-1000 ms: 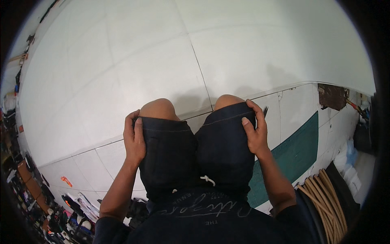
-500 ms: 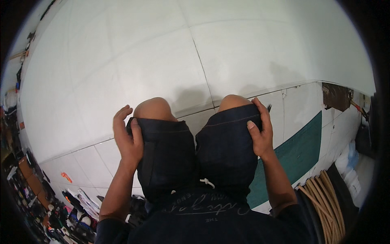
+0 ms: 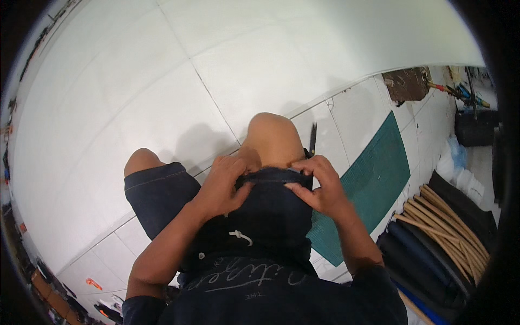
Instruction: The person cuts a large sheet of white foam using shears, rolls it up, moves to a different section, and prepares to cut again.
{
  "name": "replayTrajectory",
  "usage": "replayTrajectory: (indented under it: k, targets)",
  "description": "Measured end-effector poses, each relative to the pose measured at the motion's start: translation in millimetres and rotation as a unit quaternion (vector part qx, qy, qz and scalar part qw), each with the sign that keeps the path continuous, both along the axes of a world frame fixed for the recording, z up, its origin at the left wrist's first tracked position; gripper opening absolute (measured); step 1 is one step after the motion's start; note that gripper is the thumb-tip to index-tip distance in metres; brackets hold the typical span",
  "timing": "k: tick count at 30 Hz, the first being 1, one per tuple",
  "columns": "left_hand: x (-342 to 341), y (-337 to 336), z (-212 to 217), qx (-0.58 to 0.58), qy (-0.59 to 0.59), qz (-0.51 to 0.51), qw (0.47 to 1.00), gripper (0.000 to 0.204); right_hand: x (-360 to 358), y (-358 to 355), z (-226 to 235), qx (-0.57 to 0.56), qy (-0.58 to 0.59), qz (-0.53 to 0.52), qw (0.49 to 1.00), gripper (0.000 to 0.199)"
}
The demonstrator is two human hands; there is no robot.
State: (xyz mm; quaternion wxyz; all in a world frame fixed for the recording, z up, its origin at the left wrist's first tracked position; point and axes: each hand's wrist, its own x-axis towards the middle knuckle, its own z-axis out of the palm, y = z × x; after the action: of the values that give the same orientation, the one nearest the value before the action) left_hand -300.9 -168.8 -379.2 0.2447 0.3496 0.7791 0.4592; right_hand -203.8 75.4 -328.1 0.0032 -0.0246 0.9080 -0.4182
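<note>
I wear dark denim shorts (image 3: 268, 208). The hem of their right leg is pinched on both sides, just above my right knee. My left hand (image 3: 221, 184) is closed on the inner side of the hem, with thumb below and fingers over the edge. At the outer side my right hand (image 3: 320, 187) grips the same hem between thumb and fingers. Part of the hem is hidden under my fingers. Beyond my right hand a narrow black pointed tool (image 3: 313, 142) lies on the white tiles; its kind is unclear.
A green mat (image 3: 374, 173) lies at my right, beside long cardboard tubes (image 3: 444, 238) and dark rolls. Farther off are a brown block (image 3: 406, 85) and plastic bags (image 3: 455, 168). A large white surface (image 3: 124, 92) spreads ahead. An orange item (image 3: 93, 284) sits at the lower left.
My left hand has left the left leg and crossed to the right leg's hem. My right hand has moved inward onto that hem. The view has shifted toward the right.
</note>
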Motion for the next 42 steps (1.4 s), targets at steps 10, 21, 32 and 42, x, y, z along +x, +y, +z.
replayTrajectory:
  k: [10, 21, 32, 42]
  targets:
    - [59, -27, -7, 0.069, 0.112, -0.042, 0.990, 0.036, 75, 10, -24, 0.015, -0.020, -0.024, 0.999, 0.017]
    - [58, -25, -3, 0.021, 0.165, -0.015, 0.986, 0.044, 77, -4, -33, 0.097, 0.126, -0.054, 0.986, 0.020]
    - [13, -23, -16, 0.002, 0.154, -0.023, 0.988, 0.036, 52, 15, -32, 0.081, 0.068, -0.091, 0.990, 0.052]
    - [39, -35, -25, -0.162, 0.100, -0.006, 0.982, 0.025, 100, 28, -87, 0.142, 0.011, -0.115, 0.983, 0.039]
